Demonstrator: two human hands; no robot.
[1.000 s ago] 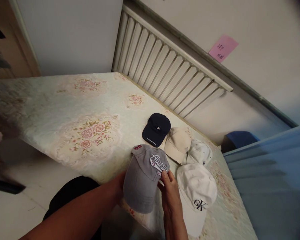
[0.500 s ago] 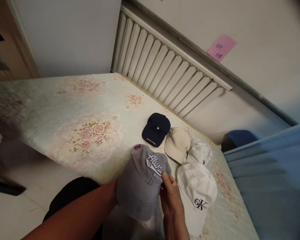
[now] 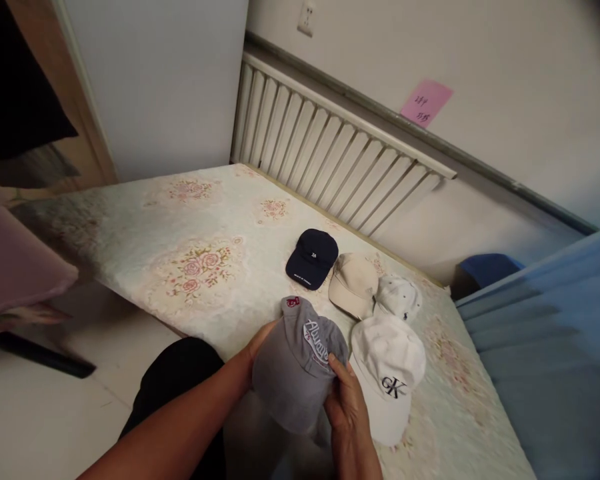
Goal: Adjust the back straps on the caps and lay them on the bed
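Both my hands hold a grey baseball cap (image 3: 293, 373) with white script lettering, its brim tipped down toward me. My left hand (image 3: 261, 339) grips its left side, the fingers partly hidden behind the cap. On the right side, my right hand (image 3: 347, 393) is closed on the edge, thumb pressed on the front near the lettering. Just right of it lies a white cap (image 3: 390, 353) with black letters. Beyond are a navy cap (image 3: 313, 259), a beige cap (image 3: 354, 283) and a smaller white cap (image 3: 397, 297), lying close together.
The caps lie on a flower-patterned covered surface (image 3: 260, 260). A radiator (image 3: 325, 137) runs along the wall behind it. Blue curtain fabric (image 3: 555, 347) hangs at right, beside a dark blue object (image 3: 485, 272). A pink-covered seat (image 3: 25, 263) stands at left.
The grey cap has turned slightly in my hands and sits a little further right in view. My left fingers now show at its side. The camera view has shifted; the other caps stay put.
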